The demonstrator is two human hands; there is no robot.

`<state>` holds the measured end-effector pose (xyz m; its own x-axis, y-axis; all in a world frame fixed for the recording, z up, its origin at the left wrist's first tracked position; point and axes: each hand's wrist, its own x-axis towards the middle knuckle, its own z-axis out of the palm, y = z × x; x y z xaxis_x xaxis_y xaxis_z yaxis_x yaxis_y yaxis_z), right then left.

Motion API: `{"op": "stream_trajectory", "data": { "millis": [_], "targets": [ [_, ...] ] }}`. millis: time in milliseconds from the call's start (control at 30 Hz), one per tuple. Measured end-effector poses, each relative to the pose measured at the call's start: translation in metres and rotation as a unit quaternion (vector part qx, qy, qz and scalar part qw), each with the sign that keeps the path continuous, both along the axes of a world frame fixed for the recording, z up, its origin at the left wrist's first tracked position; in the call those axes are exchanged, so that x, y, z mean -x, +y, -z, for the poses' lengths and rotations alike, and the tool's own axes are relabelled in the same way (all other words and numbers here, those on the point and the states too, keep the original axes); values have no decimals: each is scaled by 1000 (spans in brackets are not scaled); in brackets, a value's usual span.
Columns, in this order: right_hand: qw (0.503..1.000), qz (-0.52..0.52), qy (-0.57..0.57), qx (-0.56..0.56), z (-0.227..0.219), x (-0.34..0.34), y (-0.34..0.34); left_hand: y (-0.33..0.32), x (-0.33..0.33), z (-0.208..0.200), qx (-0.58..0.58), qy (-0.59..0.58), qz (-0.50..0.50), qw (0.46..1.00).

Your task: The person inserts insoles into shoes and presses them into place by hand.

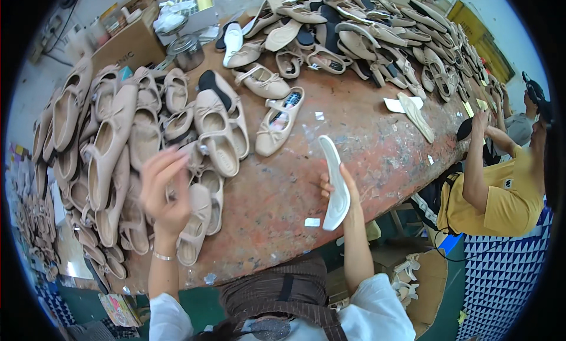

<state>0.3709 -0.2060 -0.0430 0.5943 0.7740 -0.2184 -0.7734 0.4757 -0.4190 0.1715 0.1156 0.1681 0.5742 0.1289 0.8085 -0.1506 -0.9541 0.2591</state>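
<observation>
A white shoe insole (333, 184) stands upright in my right hand (349, 190), with the thumb and fingers wrapped round its middle. My left hand (165, 190) is raised over the near edge of a pile of beige strapped flats (106, 158). Its fingers are loosely bent and slightly blurred, with a gap to the thumb, and I see nothing held in it. A single beige flat with a bow (279, 123) lies on the worn reddish table (277, 193), beyond and left of the insole.
A large heap of beige shoes (354, 34) covers the table's far side. Loose insoles (413, 111) lie to the right. A metal canister (186, 52) and a cardboard box (132, 40) stand far left. A person in a yellow shirt (495, 187) works at right. A carton with shoes (425, 294) sits below.
</observation>
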Motion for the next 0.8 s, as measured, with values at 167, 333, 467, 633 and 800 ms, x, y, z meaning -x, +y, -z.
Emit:
{"op": "stream_trajectory", "data": {
  "millis": [167,333,467,633,800],
  "targets": [
    [985,40,65,-152,27,3,-13,-32,-180,32,150,199,124,961],
    [989,89,64,-101,28,4,-8,-75,-361,109,174,363,86,911],
    [987,101,88,-93,21,3,-6,-88,-465,156,364,394,2,844],
    [987,104,80,-89,19,3,-8,-73,-480,183,281,288,-71,912],
    [962,238,41,-126,17,4,-10,-63,-355,142,259,337,56,903]
  ]
}}
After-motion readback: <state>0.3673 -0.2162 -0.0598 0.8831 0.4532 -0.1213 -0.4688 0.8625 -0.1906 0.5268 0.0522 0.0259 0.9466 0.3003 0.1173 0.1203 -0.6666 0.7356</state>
